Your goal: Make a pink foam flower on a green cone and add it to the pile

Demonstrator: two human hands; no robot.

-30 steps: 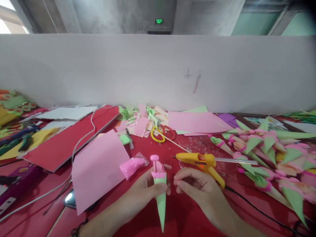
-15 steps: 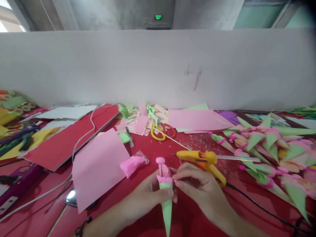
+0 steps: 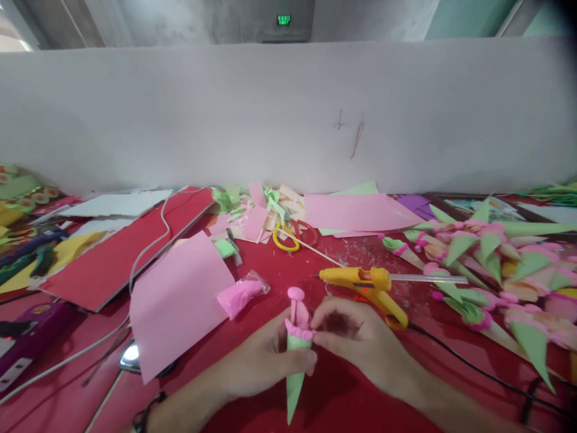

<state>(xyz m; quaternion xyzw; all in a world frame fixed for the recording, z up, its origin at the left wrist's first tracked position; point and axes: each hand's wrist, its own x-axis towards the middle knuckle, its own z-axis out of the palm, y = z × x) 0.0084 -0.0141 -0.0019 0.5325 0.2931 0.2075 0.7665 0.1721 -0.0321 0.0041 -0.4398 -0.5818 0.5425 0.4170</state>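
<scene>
A green cone [image 3: 296, 385] is gripped in the left fingers [image 3: 298, 362] as its pink trim [image 3: 297, 331] is met by pinched right fingers [image 3: 331, 341], a light touch seemingly needed.

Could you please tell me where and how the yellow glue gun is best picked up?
I'd take the glue gun by its handle, coming from the near right: it slants down toward the wearer, while the nozzle points left, away from that approach. Mind the cord at the handle's end.
</scene>
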